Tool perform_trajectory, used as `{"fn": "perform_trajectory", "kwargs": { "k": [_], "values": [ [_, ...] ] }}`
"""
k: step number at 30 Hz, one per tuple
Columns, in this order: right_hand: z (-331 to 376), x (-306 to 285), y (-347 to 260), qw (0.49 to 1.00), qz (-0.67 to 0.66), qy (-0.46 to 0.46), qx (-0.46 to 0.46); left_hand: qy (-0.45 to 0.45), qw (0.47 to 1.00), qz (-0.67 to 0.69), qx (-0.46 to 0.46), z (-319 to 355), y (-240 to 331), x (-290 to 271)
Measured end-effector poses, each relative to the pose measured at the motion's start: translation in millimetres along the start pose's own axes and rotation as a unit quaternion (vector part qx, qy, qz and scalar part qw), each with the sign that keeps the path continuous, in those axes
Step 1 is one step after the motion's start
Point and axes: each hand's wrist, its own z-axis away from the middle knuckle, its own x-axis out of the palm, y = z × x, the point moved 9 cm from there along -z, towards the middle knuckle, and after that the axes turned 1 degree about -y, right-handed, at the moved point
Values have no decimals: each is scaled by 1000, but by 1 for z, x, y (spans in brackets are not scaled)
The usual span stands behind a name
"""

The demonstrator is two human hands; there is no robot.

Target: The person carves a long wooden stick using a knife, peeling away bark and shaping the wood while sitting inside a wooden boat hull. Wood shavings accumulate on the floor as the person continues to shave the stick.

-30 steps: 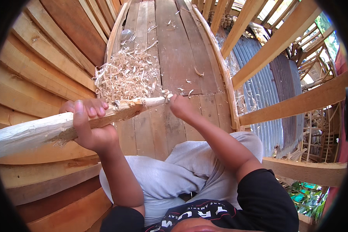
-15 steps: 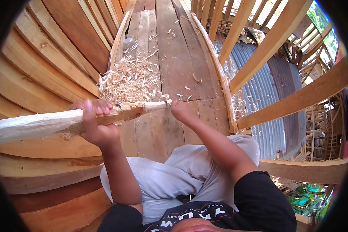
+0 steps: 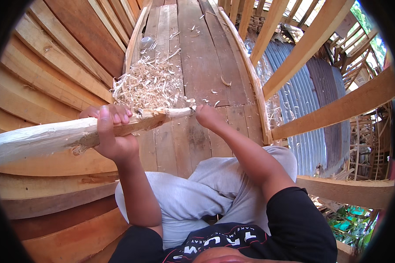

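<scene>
Pale, part-whittled wooden pole (image 3: pixel 52 138), near-horizontal.

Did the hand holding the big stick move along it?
Cannot tell. The left hand grips the wooden pole below the shavings pile, as before; the small shift in the picture could be head movement.

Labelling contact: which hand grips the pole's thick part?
The left hand, wrapped round the pole mid-shaft; the right hand is at its thin tip.

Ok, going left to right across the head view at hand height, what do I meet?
Stacked curved planks → pale whittled pole → left hand gripping it → pole's thin tip → right hand at the tip → curved floor-edge rib → corrugated metal sheet → slanted wooden beams.
</scene>
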Motion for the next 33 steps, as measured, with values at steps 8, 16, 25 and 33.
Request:
{"fn": "perform_trajectory", "kwargs": {
  "k": [8, 16, 25, 33],
  "values": [
    [55, -14, -10, 990, 65, -79, 95, -73, 997, 14, 0, 6, 7, -1],
    [-16, 19, 23, 991, 124, -40, 14, -37, 999, 9, -16, -2, -5, 9],
    [38, -2, 18, 990, 79, -35, 109, -70, 997, 23, -17, -6, 2, -17],
    [3, 2, -4, 994, 89, -39, 42, -41, 999, 17, -25, -9, -6, -18]
  ]
}}
